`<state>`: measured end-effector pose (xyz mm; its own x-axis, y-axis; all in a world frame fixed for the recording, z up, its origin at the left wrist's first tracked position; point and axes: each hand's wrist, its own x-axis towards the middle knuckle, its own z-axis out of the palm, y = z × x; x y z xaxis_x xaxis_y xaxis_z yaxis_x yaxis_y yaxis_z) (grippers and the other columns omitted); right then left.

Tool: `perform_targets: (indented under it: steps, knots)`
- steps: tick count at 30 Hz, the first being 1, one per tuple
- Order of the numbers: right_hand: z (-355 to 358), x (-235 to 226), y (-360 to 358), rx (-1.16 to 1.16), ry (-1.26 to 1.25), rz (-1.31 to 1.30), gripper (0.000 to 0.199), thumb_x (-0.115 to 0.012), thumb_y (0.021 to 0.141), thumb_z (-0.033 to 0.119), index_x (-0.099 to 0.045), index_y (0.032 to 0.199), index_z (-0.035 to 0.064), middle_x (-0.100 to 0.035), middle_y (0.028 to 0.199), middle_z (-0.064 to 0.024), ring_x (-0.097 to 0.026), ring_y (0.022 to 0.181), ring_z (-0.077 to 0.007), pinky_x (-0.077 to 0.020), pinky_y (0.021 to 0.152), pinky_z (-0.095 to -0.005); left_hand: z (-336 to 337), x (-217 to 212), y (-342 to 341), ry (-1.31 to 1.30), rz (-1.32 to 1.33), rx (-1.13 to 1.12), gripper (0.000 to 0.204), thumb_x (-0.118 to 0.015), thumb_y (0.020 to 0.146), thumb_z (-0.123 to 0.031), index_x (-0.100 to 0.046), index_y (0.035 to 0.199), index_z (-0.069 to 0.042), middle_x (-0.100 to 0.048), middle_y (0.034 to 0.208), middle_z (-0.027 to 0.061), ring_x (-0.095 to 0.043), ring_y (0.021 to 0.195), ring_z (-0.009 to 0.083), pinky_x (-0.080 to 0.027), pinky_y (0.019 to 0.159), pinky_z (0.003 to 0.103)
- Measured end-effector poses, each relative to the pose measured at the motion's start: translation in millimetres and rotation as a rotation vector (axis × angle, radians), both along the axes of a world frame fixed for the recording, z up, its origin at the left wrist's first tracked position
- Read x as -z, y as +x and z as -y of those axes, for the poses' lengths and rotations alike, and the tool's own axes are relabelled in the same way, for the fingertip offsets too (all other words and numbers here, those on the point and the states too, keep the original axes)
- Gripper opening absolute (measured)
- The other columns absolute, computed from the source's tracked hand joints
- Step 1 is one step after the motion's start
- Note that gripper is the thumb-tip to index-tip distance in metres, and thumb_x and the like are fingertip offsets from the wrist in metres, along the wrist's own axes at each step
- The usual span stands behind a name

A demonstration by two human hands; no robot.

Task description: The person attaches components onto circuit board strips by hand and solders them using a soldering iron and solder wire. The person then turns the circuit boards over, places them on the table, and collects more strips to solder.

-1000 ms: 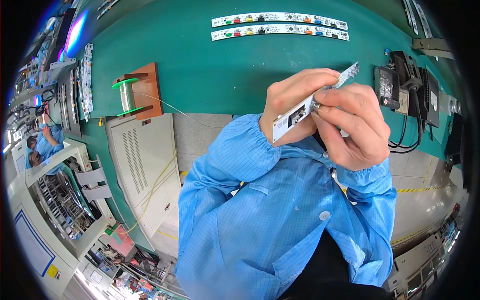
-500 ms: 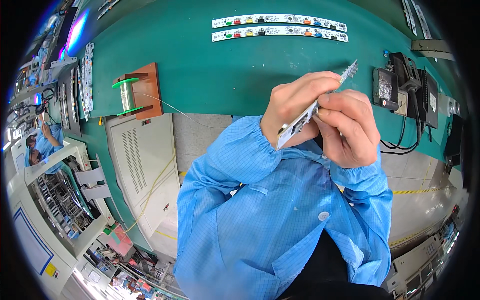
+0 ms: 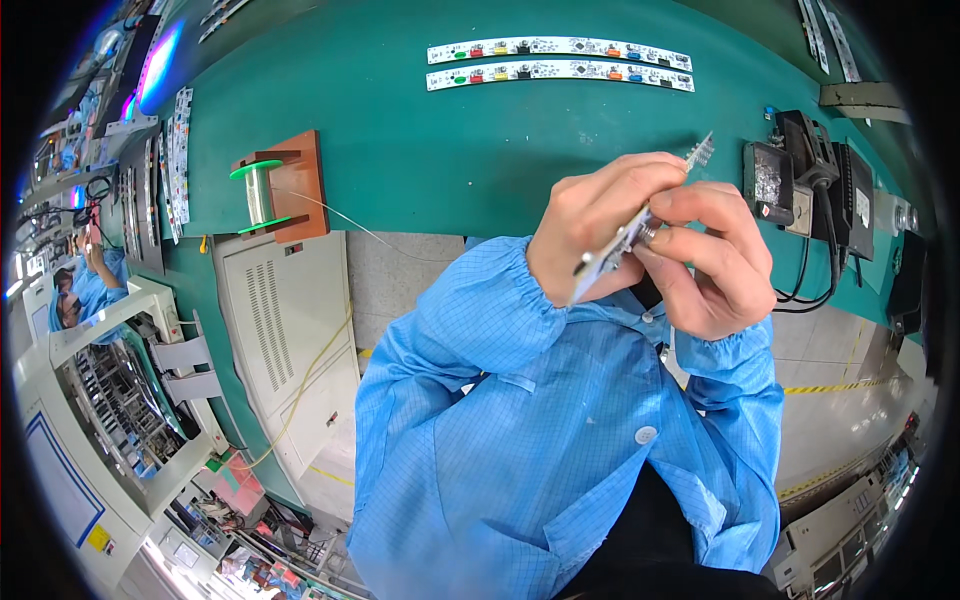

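Above my lap, my left hand is closed around a narrow white circuit board. The board is tilted almost edge-on, with its far end sticking out past the fingers. My right hand reaches across from the other side, its thumb and fingers pinching at the board's middle. A small dark ridged part shows between those fingertips, too small to name. Farther off on the green bench lie two long white circuit boards, an upper one and a lower one, side by side with coloured components.
Left of me, a spool of solder wire sits in a brown stand, its wire trailing over the bench edge. A black soldering station with cables and a metal tray stand at right. More board strips lie far left.
Both hands and the board have shifted slightly right and nearer to me. The board has turned a little, and the ridged part at the right fingertips shows more clearly.
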<state>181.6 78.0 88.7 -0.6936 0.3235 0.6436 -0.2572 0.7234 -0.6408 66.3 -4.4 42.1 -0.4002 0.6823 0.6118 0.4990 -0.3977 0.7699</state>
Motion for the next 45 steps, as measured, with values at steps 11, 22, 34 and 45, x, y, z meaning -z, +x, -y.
perform_targets:
  steps: [11, 22, 34, 45]
  knots:
    - [-16.8, -7.1, 2.5, -0.183, -0.247, 0.064, 0.025, -0.078, 0.067, -0.007, -0.069, 0.088, -0.0003, -0.065, 0.092, -0.0154, -0.064, 0.081, -0.0236, -0.0520, 0.070, -0.0330, 5.2, -1.1, -0.7, -0.037, -0.047, 0.101, 0.057, -0.069, 0.055, 0.010, -0.058, 0.110, 0.001, -0.064, 0.110, 0.0170, -0.068, 0.088, 0.0336, -0.056, 0.069, 0.036]
    - [-50.1, -19.6, -2.2, -0.400, -0.136, 0.098, 0.015, -0.083, 0.068, 0.014, -0.073, 0.078, 0.0087, -0.063, 0.083, -0.0059, -0.056, 0.081, -0.0240, -0.0447, 0.070, -0.0356, 8.7, -6.9, -7.7, -0.038, 0.002, 0.311, 0.034, -0.061, 0.062, -0.001, -0.061, 0.096, -0.001, -0.063, 0.095, 0.0178, -0.064, 0.084, 0.0386, -0.054, 0.070, 0.043]
    - [-41.8, -25.5, -0.3, -0.369, -0.422, 0.084, 0.019, -0.080, 0.070, 0.005, -0.072, 0.086, -0.0011, -0.069, 0.092, -0.0141, -0.061, 0.090, -0.0266, -0.0487, 0.080, -0.0381, -1.6, -29.8, 9.3, -0.169, 0.048, 0.251, 0.026, -0.060, 0.074, 0.001, -0.062, 0.100, -0.001, -0.067, 0.089, 0.0169, -0.068, 0.079, 0.0349, -0.054, 0.066, 0.039]
    - [-32.2, -25.3, 24.4, -0.285, -0.270, -0.031, 0.015, -0.071, 0.080, 0.004, -0.071, 0.093, -0.0029, -0.070, 0.093, -0.0163, -0.061, 0.092, -0.0295, -0.0493, 0.081, -0.0398, -0.7, -38.4, 31.5, -0.121, 0.127, 0.304, 0.024, -0.065, 0.080, -0.001, -0.062, 0.104, -0.002, -0.068, 0.093, 0.0153, -0.068, 0.083, 0.0275, -0.053, 0.071, 0.036]
